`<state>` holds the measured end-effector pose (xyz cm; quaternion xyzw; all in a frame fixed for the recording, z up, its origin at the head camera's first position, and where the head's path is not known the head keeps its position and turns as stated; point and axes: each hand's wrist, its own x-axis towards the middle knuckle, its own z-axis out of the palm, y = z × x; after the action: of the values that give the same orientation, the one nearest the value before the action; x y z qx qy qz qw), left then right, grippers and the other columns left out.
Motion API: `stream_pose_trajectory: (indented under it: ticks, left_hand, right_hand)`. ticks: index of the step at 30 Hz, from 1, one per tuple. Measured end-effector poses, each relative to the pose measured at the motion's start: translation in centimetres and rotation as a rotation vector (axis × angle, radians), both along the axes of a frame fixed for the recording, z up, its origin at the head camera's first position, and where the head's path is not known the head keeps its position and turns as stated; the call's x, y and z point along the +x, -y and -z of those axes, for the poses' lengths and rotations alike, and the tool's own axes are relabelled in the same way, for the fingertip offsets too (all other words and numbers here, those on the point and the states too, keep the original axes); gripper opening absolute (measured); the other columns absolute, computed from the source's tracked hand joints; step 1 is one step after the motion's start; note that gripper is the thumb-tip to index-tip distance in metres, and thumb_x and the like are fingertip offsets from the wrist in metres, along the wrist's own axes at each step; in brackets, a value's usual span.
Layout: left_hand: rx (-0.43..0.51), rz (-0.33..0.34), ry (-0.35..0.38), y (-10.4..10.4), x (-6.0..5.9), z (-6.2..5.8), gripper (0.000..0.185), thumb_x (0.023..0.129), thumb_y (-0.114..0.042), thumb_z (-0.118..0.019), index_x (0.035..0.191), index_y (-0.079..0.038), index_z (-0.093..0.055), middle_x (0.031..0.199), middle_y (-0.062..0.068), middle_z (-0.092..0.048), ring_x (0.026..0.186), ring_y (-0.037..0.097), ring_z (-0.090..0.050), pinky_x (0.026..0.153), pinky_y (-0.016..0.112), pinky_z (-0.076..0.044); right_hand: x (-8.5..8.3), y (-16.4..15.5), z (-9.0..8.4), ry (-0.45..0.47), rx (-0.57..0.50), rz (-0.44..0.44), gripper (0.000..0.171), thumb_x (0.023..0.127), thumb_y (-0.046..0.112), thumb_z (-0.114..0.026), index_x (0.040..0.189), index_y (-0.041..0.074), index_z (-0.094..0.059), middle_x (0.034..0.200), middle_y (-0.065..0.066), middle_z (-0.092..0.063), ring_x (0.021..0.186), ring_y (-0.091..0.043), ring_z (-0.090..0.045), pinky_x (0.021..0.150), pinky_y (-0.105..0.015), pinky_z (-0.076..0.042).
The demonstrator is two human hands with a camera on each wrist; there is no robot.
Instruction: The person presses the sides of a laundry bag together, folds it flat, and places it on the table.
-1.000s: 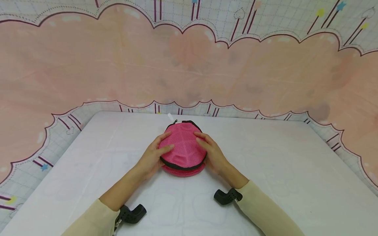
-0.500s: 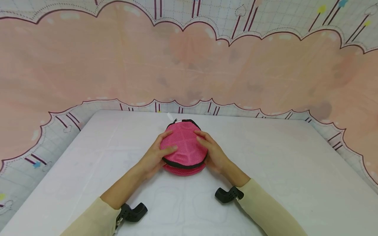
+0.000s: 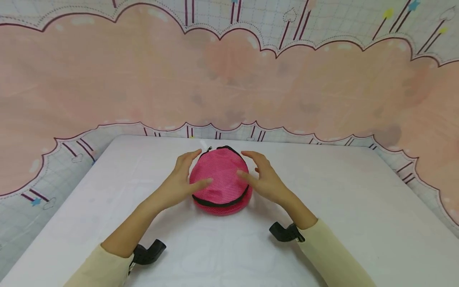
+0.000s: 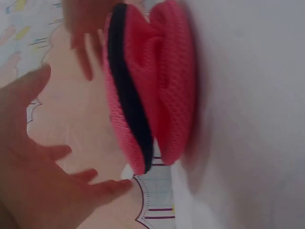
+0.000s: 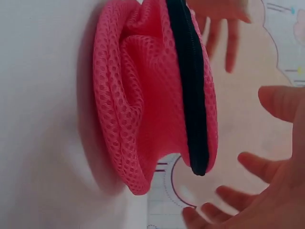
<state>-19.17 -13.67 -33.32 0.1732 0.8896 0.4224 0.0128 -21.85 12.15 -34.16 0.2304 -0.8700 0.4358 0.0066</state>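
A round pink mesh pouch (image 3: pixel 220 179) with a black zipper band lies on the white table (image 3: pixel 344 207), also seen in the left wrist view as the pouch (image 4: pixel 157 95) and in the right wrist view as the pouch (image 5: pixel 147 95). My left hand (image 3: pixel 181 177) hovers just left of it with fingers spread, its thumb near the pouch's side. My right hand (image 3: pixel 259 175) hovers just right of it, fingers spread and lifted off the mesh. Neither hand holds anything. A small white zipper pull sticks out at the pouch's far edge.
A pink and grid-patterned cloth backdrop (image 3: pixel 229 79) rises behind the table and wraps round its left and right sides. Black wrist camera mounts (image 3: pixel 287 232) sit at both cuffs.
Both hands, which were cupping and pressing the pouch's sides, have let go and spread apart, lifting off it. The pouch stays in place.
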Motion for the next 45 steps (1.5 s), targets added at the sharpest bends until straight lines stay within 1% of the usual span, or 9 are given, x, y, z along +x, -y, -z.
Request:
stream_pose_trajectory:
  ticks: [2,4,7,10,17,22,29,38,45]
  left_hand:
    - [-0.041,0.051,-0.075,0.0,-0.1,0.5,0.093,0.085,-0.044,-0.07,0.153,-0.013,-0.015,0.154,0.017,-0.011,0.134,0.042,-0.027,0.1,0.061,-0.034]
    - [-0.081,0.084,-0.117,-0.2,-0.2,1.2,0.098,0.083,-0.045,-0.071,0.154,-0.013,-0.012,0.155,0.017,-0.008,0.139,0.042,-0.018,0.1,0.061,-0.033]
    - [-0.107,0.107,-0.139,-0.6,-0.3,2.3,0.103,0.08,-0.046,-0.073,0.154,-0.011,-0.01,0.156,0.016,-0.007,0.141,0.041,-0.007,0.1,0.061,-0.033]
    - [-0.125,0.11,-0.153,-1.0,-0.3,2.9,0.106,0.079,-0.045,-0.074,0.154,-0.008,-0.008,0.158,0.015,-0.006,0.143,0.039,0.0,0.103,0.06,-0.03]
    - [-0.187,0.102,-0.239,-1.4,-0.7,4.1,0.105,0.081,-0.045,-0.073,0.15,0.004,-0.012,0.157,0.02,-0.009,0.143,0.04,-0.001,0.112,0.056,-0.008]
    - [-0.265,0.062,-0.271,-1.5,-0.9,4.6,0.107,0.08,-0.05,-0.071,0.149,0.007,-0.013,0.156,0.022,-0.011,0.143,0.038,-0.003,0.113,0.054,-0.008]
    - [-0.333,0.117,-0.237,-2.4,-1.2,4.8,0.107,0.082,-0.054,-0.068,0.147,0.011,-0.014,0.154,0.026,-0.013,0.143,0.041,-0.003,0.113,0.054,-0.008]
    - [-0.347,0.136,-0.223,-2.7,-1.1,4.7,0.105,0.082,-0.054,-0.068,0.146,0.013,-0.018,0.153,0.028,-0.017,0.142,0.043,-0.006,0.112,0.055,-0.009]
    - [-0.431,0.14,-0.247,-2.8,-1.3,4.8,0.106,0.082,-0.057,-0.065,0.145,0.014,-0.019,0.152,0.029,-0.018,0.141,0.044,-0.008,0.111,0.057,-0.011]
  right_hand:
    - [0.2,0.3,0.1,-0.092,0.058,-0.041,0.064,0.091,0.035,-0.063,0.146,0.014,-0.037,0.153,-0.011,-0.024,0.14,-0.029,-0.02,0.103,-0.057,-0.033]
    - [0.3,0.8,0.4,-0.178,0.115,-0.088,0.066,0.09,0.036,-0.064,0.146,0.013,-0.036,0.155,-0.011,-0.021,0.142,-0.029,-0.014,0.102,-0.058,-0.032]
    - [0.2,1.4,1.0,-0.28,0.174,-0.143,0.069,0.089,0.036,-0.064,0.147,0.012,-0.036,0.155,-0.012,-0.019,0.143,-0.03,-0.009,0.101,-0.058,-0.034]
    - [0.1,1.8,1.6,-0.321,0.227,-0.149,0.071,0.09,0.038,-0.063,0.148,0.011,-0.034,0.156,-0.011,-0.019,0.144,-0.028,-0.006,0.101,-0.057,-0.034]
    - [-0.4,2.3,2.2,-0.323,0.361,-0.143,0.077,0.093,0.045,-0.056,0.151,0.005,-0.024,0.158,-0.013,-0.013,0.145,-0.029,-0.002,0.11,-0.05,-0.021]
    - [-0.7,3.2,1.9,-0.311,0.495,-0.154,0.077,0.098,0.048,-0.045,0.151,0.0,-0.016,0.158,-0.016,-0.009,0.145,-0.031,-0.001,0.114,-0.042,-0.013]
    - [-0.5,3.1,2.5,-0.25,0.612,-0.128,0.073,0.102,0.044,-0.035,0.148,-0.008,-0.015,0.156,-0.025,-0.007,0.143,-0.038,-0.005,0.115,-0.041,-0.009]
    - [-0.5,2.7,3.0,-0.208,0.593,-0.144,0.072,0.103,0.043,-0.034,0.148,-0.009,-0.013,0.156,-0.025,-0.005,0.143,-0.04,-0.002,0.115,-0.043,-0.007]
    - [-0.7,2.7,3.4,-0.184,0.547,-0.169,0.071,0.103,0.04,-0.035,0.148,-0.01,-0.013,0.155,-0.026,-0.005,0.143,-0.04,-0.001,0.115,-0.044,-0.006]
